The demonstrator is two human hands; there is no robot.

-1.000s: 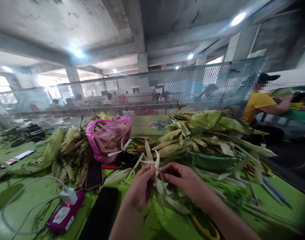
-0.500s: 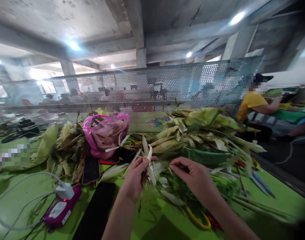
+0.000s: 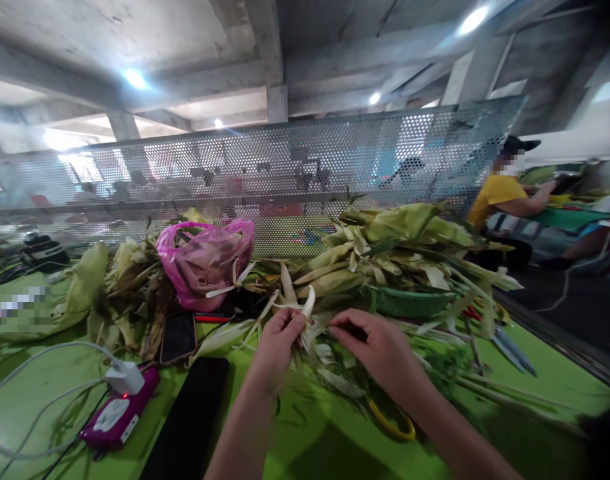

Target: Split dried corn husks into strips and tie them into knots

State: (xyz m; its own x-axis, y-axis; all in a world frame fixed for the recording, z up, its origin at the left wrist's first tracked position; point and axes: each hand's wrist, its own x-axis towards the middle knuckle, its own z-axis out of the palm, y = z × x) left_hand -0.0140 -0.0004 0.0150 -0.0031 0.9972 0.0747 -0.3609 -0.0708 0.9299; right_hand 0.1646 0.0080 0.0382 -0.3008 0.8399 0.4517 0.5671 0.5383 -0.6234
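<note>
My left hand (image 3: 277,347) is closed in a pinch on a bunch of pale corn-husk strips (image 3: 305,313) that stick up above its fingers. My right hand (image 3: 377,347) is beside it, fingers curled and pinched at the same bunch from the right. Both hands hover over the green table (image 3: 45,387), just in front of a big pile of corn husks (image 3: 405,247). What my right fingertips grip is partly hidden by the strips.
A pink plastic bag (image 3: 205,260) sits among husks at centre left. A green basket (image 3: 409,300) lies under the pile. A magenta power strip with a white charger (image 3: 119,407), two dark phones (image 3: 195,413), scissors (image 3: 509,347), a perforated metal screen (image 3: 295,173) and a seated person in yellow (image 3: 499,193) surround them.
The view drifted slightly. My right hand drew away from the husk bunch and then came back against it. My left hand kept its grip throughout.
</note>
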